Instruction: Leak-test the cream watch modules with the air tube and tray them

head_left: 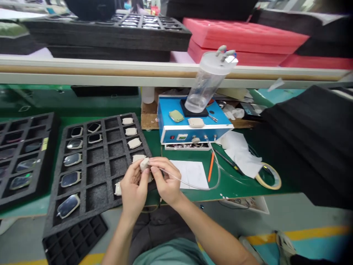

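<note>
My left hand (135,187) is closed on a small beige watch case (144,164), held up over the right edge of a dark foam tray (92,173). Right beside it, my right hand (167,180) pinches the end of a thin clear tube (190,184) against the case. The tube loops back to the front of a blue machine (176,133). Several beige cases lie in the tray's right column, one of them a beige case (134,143); watch faces with dark glass fill much of the left column.
A clear cylinder (205,84), a green case (176,116) and a beige case (196,122) stand on the machine. An orange pen (211,166), white paper (193,173), crumpled tissue (239,154) and a tape roll (271,176) lie right. Black sheeting (311,147) hangs far right.
</note>
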The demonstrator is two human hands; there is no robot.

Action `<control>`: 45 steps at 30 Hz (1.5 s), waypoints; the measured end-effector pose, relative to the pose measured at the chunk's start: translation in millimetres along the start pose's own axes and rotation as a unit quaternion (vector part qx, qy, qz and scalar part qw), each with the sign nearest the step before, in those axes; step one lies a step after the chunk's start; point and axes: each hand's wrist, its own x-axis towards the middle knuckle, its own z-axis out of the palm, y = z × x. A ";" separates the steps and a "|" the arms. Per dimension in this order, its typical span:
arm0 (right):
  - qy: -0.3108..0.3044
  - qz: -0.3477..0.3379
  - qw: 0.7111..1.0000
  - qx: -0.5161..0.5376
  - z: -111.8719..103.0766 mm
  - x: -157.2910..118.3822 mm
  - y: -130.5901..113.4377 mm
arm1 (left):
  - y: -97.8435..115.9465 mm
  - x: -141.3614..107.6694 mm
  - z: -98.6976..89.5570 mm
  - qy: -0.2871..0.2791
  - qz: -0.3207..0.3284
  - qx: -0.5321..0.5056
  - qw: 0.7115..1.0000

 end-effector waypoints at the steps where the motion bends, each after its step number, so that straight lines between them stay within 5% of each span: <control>1: -0.002 -0.001 1.000 0.002 -0.2 -0.7 -0.2 | 0.0 -0.5 -0.5 -0.001 -0.001 0.000 1.000; 45: -0.017 0.000 1.000 -0.005 -3.6 -3.8 2.4 | -7.6 -2.0 -1.5 -0.002 0.021 -0.002 1.000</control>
